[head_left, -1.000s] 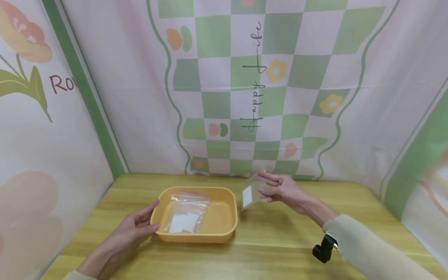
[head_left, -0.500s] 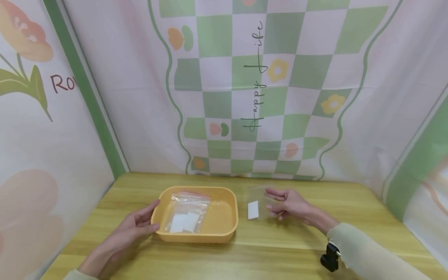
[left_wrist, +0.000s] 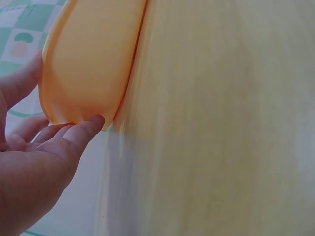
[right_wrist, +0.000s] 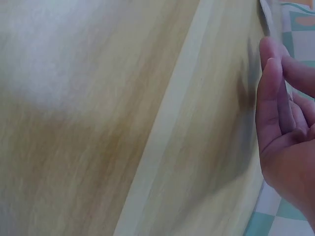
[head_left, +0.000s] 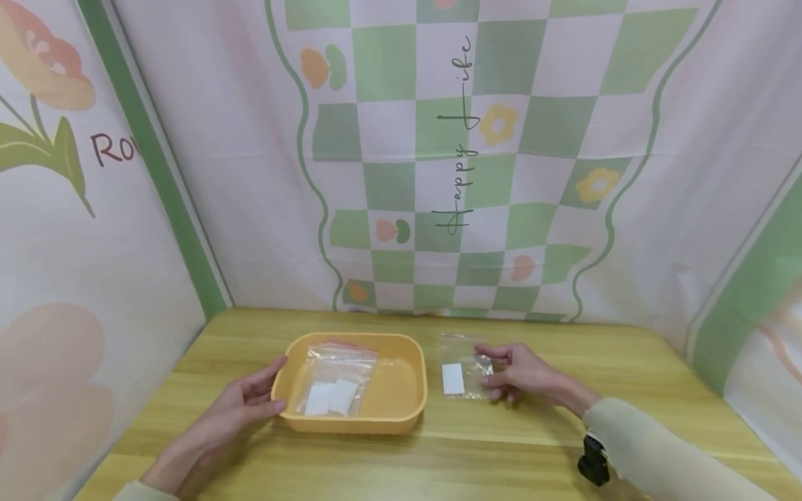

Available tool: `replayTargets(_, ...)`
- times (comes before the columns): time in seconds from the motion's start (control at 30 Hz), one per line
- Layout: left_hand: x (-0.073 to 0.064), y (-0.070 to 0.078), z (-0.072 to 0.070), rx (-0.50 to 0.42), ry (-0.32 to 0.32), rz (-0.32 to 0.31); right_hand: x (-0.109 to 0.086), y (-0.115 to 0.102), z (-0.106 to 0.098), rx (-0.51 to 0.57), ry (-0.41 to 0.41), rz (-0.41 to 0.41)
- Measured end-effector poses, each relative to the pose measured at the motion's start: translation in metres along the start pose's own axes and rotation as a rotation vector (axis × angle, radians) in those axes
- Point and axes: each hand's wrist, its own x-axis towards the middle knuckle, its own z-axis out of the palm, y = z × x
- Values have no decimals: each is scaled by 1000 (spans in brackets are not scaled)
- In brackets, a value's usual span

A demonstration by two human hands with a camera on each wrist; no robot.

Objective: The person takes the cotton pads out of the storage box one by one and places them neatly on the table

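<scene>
Right fingers (head_left: 497, 352) apparently round clear bag (head_left: 468, 369) edge

**Cloth-Walled Booth, Wider Building Unclear**

Printed cloths (head_left: 81, 257) are hanging at nine, twelve and three o'clock, the twelve o'clock panel (head_left: 383, 64) showing green checks and "Happy Life"; they are enclosing a wood-grain counter (head_left: 489, 449) at six o'clock.

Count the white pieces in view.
3. The left piece and middle piece lie next to each other, bagged, in the tray; the right piece is in the bag held by the right hand. More could be hidden beneath those in the tray.
</scene>
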Motion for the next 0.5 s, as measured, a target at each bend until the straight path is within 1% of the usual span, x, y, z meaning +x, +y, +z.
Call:
replayTargets(0.33, 0, 2, 0, 12, -2, 5, -2, -3, 3, -98, 47, -31)
replayTargets(0.43, 0, 2, 0, 15, -3, 6, -3, -4, 4, -174, 74, -50)
replayTargets(0.5, 0, 1, 0, 17, -4, 8, -3, -4, 5, -247, 115, -59)
